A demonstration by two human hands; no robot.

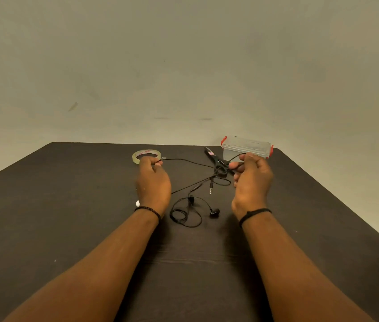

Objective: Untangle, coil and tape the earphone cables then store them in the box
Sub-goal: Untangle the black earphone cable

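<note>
A black earphone cable [185, 160] stretches between my two raised hands above the dark table [67, 217]. My left hand [153, 182] pinches one end of it near the tape roll [146, 155]. My right hand [251, 177] grips a tangled bunch of the cable in front of the box [246, 147]. The jack plug [210, 187] dangles below the tangle. Loose loops and an earbud [214, 212] lie on the table between my wrists. The clear plastic box has red clips and its lid is on.
Black-handled scissors [214, 158] lie at the back, between the tape roll and the box, partly behind the cable tangle. The table's far edge meets a plain wall. A small white object [137, 203] peeks out beside my left wrist.
</note>
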